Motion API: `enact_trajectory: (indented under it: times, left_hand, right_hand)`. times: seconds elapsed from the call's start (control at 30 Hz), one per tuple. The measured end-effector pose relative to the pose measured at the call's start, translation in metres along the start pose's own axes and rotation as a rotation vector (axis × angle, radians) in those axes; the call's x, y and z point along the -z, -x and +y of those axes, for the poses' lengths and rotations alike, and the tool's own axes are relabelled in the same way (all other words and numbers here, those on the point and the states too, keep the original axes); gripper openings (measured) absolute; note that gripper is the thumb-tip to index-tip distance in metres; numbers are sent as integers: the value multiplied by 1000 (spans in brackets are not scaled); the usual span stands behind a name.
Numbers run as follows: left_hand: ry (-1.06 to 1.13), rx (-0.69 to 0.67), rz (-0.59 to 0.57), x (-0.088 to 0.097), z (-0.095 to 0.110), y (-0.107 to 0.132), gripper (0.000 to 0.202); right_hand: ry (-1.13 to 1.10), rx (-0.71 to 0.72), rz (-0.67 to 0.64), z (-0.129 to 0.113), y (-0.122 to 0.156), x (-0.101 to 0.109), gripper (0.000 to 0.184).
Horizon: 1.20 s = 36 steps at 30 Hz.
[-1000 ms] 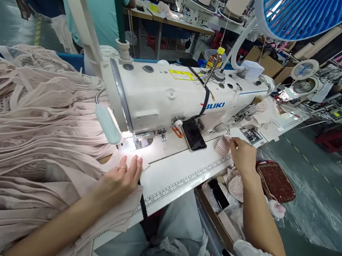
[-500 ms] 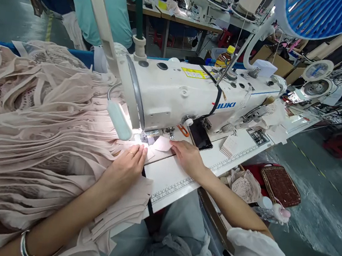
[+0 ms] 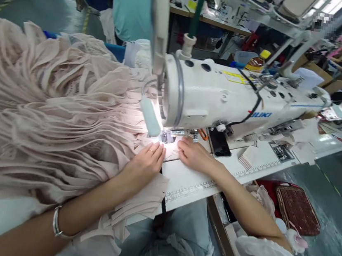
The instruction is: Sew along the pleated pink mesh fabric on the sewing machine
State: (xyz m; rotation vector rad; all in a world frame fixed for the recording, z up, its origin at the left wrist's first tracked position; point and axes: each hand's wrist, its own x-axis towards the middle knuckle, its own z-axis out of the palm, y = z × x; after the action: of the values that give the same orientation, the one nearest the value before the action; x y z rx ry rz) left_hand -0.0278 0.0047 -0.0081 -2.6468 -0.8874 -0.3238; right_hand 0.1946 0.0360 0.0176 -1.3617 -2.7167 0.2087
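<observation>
A white sewing machine [image 3: 206,95] stands before me, its presser foot [image 3: 167,137] lit by a small lamp [image 3: 150,116]. Just in front of the foot, my left hand [image 3: 144,162] lies flat, fingers outstretched and side by side on pale pink fabric. To the right of the foot, my right hand [image 3: 194,153] pinches the edge of a small pale pink fabric piece [image 3: 173,150] between thumb and fingers. The fabric under the left fingertips is mostly hidden. A large heap of pale pink lace-trimmed garment pieces [image 3: 79,133] spreads left of the machine, partly behind my left forearm.
Orange thread snips [image 3: 202,134] and a black phone [image 3: 219,142] lie by the machine's base. Further right sit stacked fabric pieces [image 3: 250,156]. A ruler strip [image 3: 194,189] edges the table. A person in a teal shirt [image 3: 129,6] is beyond the machine.
The view has swung left, so everything sits further right in it. My right hand has come closer to the presser foot and my left hand, bringing the fabric piece along.
</observation>
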Motion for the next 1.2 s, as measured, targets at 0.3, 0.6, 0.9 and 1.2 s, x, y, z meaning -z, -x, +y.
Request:
enact_trajectory:
  times: [0.3,0.6,0.9,1.2]
  left_hand:
    - [105,151,-21,-13,5,4,44]
    - [413,206,56,-11,7,3,51]
    - [194,129,-119,-4,13,-2,51]
    - [125,130,-53,-6,16,-6,47]
  right_hand:
    - [-193,-183,75,-12,-19,-17,9]
    - [-469,-357,173,-15,-21,-22,16]
    - [-459,-370,199,-16,-22,-23,14]
    - [-410,-239,260,-9,-12,-25,11]
